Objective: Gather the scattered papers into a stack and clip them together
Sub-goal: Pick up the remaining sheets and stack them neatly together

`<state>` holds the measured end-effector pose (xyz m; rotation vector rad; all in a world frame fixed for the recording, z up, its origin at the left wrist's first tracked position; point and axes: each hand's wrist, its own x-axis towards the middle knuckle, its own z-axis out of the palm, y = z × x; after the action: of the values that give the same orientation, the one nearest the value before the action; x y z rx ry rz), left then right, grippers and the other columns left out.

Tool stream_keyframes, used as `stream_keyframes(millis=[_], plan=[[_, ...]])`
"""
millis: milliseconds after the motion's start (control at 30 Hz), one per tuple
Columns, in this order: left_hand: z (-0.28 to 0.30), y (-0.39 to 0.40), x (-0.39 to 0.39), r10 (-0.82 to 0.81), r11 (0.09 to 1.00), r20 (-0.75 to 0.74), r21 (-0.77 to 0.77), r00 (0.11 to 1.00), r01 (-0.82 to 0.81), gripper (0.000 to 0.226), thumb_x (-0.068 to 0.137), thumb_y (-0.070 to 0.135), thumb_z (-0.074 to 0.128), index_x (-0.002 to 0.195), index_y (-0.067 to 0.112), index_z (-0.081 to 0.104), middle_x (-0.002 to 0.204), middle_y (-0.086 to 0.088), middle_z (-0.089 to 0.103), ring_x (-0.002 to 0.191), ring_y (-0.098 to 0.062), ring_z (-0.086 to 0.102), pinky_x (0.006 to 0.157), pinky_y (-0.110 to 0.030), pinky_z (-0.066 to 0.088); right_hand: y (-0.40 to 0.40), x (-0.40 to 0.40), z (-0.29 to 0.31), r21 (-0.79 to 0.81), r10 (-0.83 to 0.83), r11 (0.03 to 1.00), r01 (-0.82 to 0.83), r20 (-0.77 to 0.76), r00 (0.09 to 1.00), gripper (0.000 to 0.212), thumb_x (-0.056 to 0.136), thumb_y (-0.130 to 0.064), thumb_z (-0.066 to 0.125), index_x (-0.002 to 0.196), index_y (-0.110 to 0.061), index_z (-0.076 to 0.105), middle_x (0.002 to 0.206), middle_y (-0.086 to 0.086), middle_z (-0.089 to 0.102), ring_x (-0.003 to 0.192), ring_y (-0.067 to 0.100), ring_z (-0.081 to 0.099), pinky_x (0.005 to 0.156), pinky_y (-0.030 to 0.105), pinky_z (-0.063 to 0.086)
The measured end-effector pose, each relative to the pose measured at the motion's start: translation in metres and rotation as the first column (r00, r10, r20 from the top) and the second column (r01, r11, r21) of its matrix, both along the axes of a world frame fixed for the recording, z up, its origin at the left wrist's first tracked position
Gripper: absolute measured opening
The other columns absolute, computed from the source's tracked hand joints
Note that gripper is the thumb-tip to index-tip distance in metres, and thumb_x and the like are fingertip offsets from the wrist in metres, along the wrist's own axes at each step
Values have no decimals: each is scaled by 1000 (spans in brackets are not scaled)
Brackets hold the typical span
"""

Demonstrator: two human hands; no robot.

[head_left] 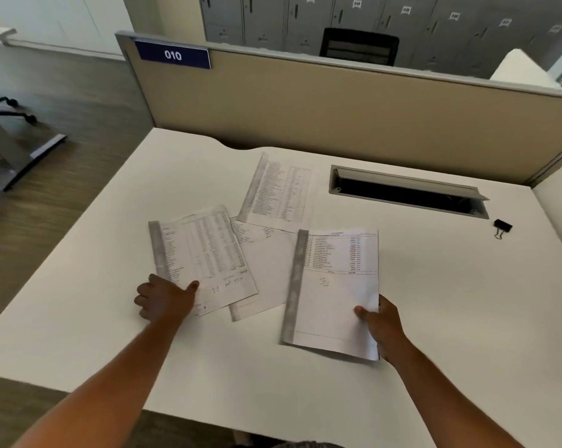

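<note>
Several printed sheets lie on a white desk (79,318). My right hand (381,324) pinches the lower right edge of the right sheet (334,286), thumb on top, lifting it slightly. My left hand (164,299) grips the bottom left corner of the left sheet (202,253), thumb on the paper. A mostly blank sheet (266,270) lies between them, partly under the left sheet. A fourth sheet (278,192) lies farther back, overlapping the blank one's top. A black binder clip (502,227) sits alone at the right of the desk.
An open cable slot (405,192) with a raised grey flap is cut into the desk behind the papers. A beige partition (305,108) with a "010" sign (172,54) closes the back. Grey lockers and a black chair stand beyond it.
</note>
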<state>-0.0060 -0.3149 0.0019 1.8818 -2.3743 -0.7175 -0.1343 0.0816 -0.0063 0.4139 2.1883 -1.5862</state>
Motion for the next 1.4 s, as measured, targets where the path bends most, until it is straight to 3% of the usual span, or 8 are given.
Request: stream_keyframes(millis=[167, 333, 467, 600, 700, 767, 967, 1400], plan=[[-5, 6, -19, -83, 994, -21, 71, 996, 84, 105, 62, 42, 87, 138, 4, 26, 135, -24, 40, 124, -42, 39, 100, -53, 38, -18, 6, -6, 26, -80, 996, 80, -1, 997, 39, 88, 0, 71, 124, -14, 65, 112, 5, 71, 102, 29, 66, 91, 37, 51], [-5, 10, -20, 15, 969, -334, 238, 942, 69, 53, 89, 8, 59, 133, 3, 30, 128, -22, 57, 116, -42, 55, 94, -47, 49, -15, 11, -10, 18, -157, 987, 157, 32, 987, 34, 89, -3, 73, 121, -12, 66, 112, 8, 73, 100, 31, 68, 91, 41, 54], [5, 28, -26, 56, 918, -448, 374, 892, 130, 44, 95, 8, 53, 133, 0, 33, 132, -21, 54, 118, -38, 54, 89, -38, 48, -15, 16, -15, 13, -207, 978, 207, 55, 977, 35, 88, -5, 75, 123, -11, 66, 114, 10, 73, 103, 35, 68, 96, 49, 55], [0, 39, -41, -8, 895, -419, 402, 908, 193, 45, 87, 13, 62, 124, 1, 39, 126, -17, 54, 116, -36, 55, 88, -38, 49, -16, 18, -13, -16, -257, 966, 259, 82, 963, 33, 89, -4, 74, 120, -10, 66, 113, 13, 72, 102, 37, 66, 92, 47, 54], [-1, 45, -53, -184, 942, -205, 242, 961, 232, 65, 76, 30, 76, 122, 1, 40, 130, -22, 43, 121, -40, 41, 100, -46, 42, -16, 17, -12, -37, -272, 960, 276, 93, 958, 33, 89, -3, 73, 120, -8, 66, 112, 14, 71, 98, 36, 66, 86, 43, 53], [1, 52, -57, -252, 952, -103, 150, 962, 265, 79, 68, 43, 82, 122, 4, 39, 130, -18, 37, 121, -38, 36, 95, -47, 44, -16, 17, -12, -48, -268, 961, 274, 99, 958, 33, 89, -3, 73, 120, -8, 66, 112, 15, 72, 97, 36, 66, 86, 43, 53], [-4, 70, -66, -290, 947, -116, 110, 950, 302, 102, 64, 35, 88, 140, 8, 25, 133, -21, 40, 121, -38, 40, 96, -49, 46, -14, 17, -13, -66, -247, 965, 255, 113, 962, 30, 89, -4, 73, 118, -10, 67, 110, 14, 73, 97, 37, 68, 88, 49, 57], [2, 57, -58, -179, 928, -121, 309, 976, 208, 46, 63, 23, 81, 102, 8, 64, 107, -14, 66, 93, -33, 65, 82, -43, 58, 31, 8, -15, -75, -120, 989, 131, 127, 985, 37, 86, -6, 77, 122, -15, 68, 112, 8, 75, 102, 35, 70, 97, 55, 55]])
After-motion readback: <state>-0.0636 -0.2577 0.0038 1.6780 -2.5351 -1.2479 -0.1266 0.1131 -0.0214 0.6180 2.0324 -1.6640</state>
